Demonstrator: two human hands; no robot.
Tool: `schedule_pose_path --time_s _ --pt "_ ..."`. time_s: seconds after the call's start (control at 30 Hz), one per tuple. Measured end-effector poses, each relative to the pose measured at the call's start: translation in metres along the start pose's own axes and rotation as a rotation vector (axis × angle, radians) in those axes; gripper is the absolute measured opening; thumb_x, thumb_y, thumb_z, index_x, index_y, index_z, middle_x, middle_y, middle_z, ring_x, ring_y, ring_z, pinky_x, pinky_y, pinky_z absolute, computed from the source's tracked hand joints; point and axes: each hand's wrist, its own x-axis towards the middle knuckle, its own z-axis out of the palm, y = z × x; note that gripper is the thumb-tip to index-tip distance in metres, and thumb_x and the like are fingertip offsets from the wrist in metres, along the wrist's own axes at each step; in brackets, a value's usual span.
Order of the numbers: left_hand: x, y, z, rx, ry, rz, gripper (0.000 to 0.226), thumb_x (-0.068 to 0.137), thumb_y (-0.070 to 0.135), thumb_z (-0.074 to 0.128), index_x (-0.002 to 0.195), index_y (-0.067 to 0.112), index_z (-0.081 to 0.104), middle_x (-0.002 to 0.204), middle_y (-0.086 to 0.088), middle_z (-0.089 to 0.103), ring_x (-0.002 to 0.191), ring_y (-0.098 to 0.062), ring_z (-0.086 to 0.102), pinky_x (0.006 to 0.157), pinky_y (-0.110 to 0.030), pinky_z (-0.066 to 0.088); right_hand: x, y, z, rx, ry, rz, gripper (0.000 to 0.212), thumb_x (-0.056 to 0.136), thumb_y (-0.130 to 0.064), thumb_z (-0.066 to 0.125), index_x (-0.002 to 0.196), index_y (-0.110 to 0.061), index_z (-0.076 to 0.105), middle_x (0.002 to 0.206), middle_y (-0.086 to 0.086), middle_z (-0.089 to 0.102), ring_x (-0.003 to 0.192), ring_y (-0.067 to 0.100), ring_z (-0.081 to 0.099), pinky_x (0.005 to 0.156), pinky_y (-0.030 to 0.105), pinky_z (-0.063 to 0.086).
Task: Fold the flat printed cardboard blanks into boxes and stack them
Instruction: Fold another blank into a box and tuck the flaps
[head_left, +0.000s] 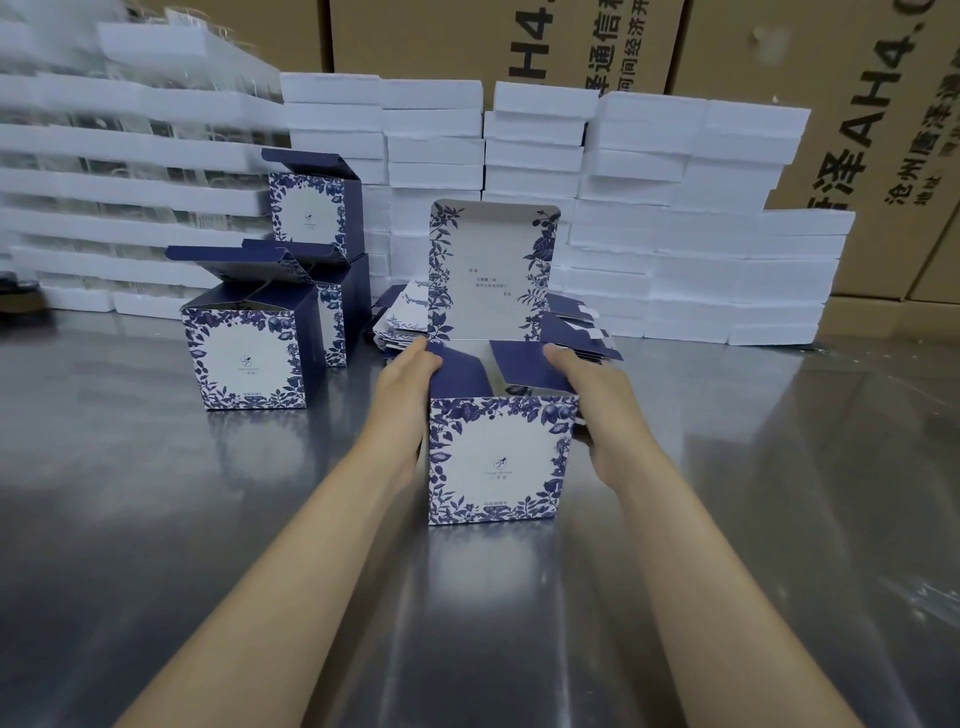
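I am clasping the box (498, 462) from both sides as it is standing upright on the shiny steel counter (208, 519). My left grip (410, 379) is hugging its left wall, thumb lying on the navy side flap (460, 371). My right grip (587, 384) is hugging the right wall, thumb on the other flap (524, 366). The smooth card is showing blue leaves around a white square, its round-cornered lid (493, 270) standing up at the far edge. Further left, folded boxes (249, 353) are sitting stacked.

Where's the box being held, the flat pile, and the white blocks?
held box (498, 462), head view, printed front face.
flat pile (404, 312), head view, left end.
white blocks (675, 260), head view, stack's front.
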Motion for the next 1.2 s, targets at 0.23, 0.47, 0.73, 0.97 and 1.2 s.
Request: schedule_pose_path --time_s 0.23,0.47,0.73,0.97,1.2 --pt "-0.007 -0.003 -0.003 0.003 -0.163 -0.051 0.051 0.094 0.009 0.043 0.144 0.019 0.043 0.129 -0.004 0.062 0.100 -0.017 0.065 0.085 -0.024 0.054 -0.011 0.002 0.005 0.438 -0.219 0.251 0.025 0.094 -0.034 0.051 0.096 -0.018 0.070 0.086 0.006 0.073 0.071 0.022 0.070 0.057 0.026 0.056" --pt "-0.007 0.007 0.003 0.108 -0.067 -0.005 0.031 0.067 0.018 0.051 0.075 0.039 0.073 0.094 0.001 0.062 0.080 -0.017 0.049 0.070 -0.030 0.037 -0.004 -0.005 0.004 0.158 -0.121 0.156 0.037 0.088 -0.002 0.038 0.106 -0.030 0.055 0.063 0.001 0.048 0.045 0.013 0.042 0.049 0.023 0.031" --pt "-0.001 -0.003 -0.004 0.123 -0.064 0.075 0.048 0.090 0.008 0.047 0.123 0.040 0.061 0.122 0.016 0.065 0.107 -0.005 0.061 0.098 -0.026 0.044 -0.009 0.004 0.003 0.394 -0.184 0.190 0.040 0.095 -0.024 0.046 0.128 -0.005 0.058 0.101 0.015 0.062 0.084 0.026 0.055 0.070 0.031 0.042" --pt "0.000 0.001 -0.009 0.122 -0.068 0.194 0.069 0.091 0.001 0.040 0.148 0.038 0.031 0.143 0.019 0.044 0.127 0.003 0.043 0.108 -0.026 0.034 -0.005 0.010 0.004 0.516 -0.162 0.085 0.038 0.096 -0.015 0.044 0.132 -0.021 0.053 0.131 0.005 0.061 0.105 0.033 0.057 0.088 0.035 0.044" --pt "-0.011 0.003 -0.003 0.223 -0.095 0.333 0.042 0.093 -0.004 0.030 0.094 0.017 0.066 0.126 0.004 0.050 0.108 0.000 0.051 0.095 -0.012 0.040 -0.003 0.012 0.006 0.398 -0.183 -0.056 0.065 0.082 -0.045 0.065 0.143 -0.032 0.045 0.141 -0.004 0.054 0.131 0.018 0.049 0.112 0.045 0.035"
